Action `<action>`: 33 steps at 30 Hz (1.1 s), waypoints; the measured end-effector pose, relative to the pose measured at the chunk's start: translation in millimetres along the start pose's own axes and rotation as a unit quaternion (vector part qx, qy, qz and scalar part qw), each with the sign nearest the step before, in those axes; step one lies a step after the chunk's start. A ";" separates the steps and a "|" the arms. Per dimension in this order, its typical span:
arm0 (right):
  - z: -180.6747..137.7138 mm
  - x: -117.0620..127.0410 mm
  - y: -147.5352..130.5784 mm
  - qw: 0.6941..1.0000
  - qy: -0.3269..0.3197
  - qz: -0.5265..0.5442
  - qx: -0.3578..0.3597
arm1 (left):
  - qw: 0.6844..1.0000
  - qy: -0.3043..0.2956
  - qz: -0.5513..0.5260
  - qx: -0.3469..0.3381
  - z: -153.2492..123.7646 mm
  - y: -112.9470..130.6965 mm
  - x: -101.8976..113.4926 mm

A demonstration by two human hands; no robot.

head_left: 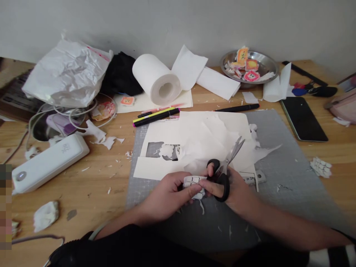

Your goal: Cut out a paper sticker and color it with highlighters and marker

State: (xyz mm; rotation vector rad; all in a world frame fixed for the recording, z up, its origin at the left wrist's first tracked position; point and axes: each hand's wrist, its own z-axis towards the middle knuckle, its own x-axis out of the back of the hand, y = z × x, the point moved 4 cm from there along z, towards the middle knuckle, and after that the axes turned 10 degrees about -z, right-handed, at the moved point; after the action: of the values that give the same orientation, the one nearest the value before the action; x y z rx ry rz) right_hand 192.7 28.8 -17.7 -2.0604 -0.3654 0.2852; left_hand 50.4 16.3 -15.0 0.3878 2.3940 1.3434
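My left hand (pixel 167 195) pinches a small white paper piece (pixel 192 181) with a black line pattern, its thumb lying over the front. Black-handled scissors (pixel 234 151) hang on the fingers of my right hand (pixel 239 187), blades pointing up and away from the paper piece. The right thumb also touches the piece's right edge. A thin paper strip (pixel 202 207) dangles below it. Behind both hands, white paper sheets (pixel 200 129), one with a cut-out window, lie on a grey cutting mat (pixel 280 159). Part of a ruler (pixel 260 176) shows beside my right wrist.
Several markers (pixel 157 116) lie behind the sheets. Along the wall stand a tissue roll (pixel 155 79), a metal bowl (pixel 271 66) holding coloured paper pieces, and a white plastic bag (pixel 69 74). A phone (pixel 304 118) is at right, a white power bank (pixel 51 163) at left. Paper scraps litter the table.
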 end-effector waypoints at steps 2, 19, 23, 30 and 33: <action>0.1 0.2 0.2 1.000 0.004 -0.007 0.002 | 1.000 0.004 -0.003 0.001 -0.3 -0.3 -0.3; 2.1 1.2 -0.8 0.999 -0.001 -0.046 -0.001 | 0.998 0.028 -0.058 0.022 -0.5 -2.1 5.1; 2.1 1.8 -2.7 0.998 -0.005 -0.063 -0.002 | 0.997 0.039 -0.067 0.019 -1.6 0.1 6.4; 0.8 -0.8 -8.4 0.997 -0.016 -0.070 0.016 | 0.978 0.106 -0.175 -0.039 1.6 0.4 16.5; 0.1 -2.1 -10.5 0.995 -0.029 -0.090 0.042 | 0.956 0.174 -0.228 -0.063 2.0 -0.7 21.9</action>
State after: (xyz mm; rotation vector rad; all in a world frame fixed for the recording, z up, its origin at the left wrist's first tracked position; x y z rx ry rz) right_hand 189.2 33.1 -8.5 -1.9256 -0.5628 0.2467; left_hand 31.7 26.4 -20.5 -0.4524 2.4345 1.4131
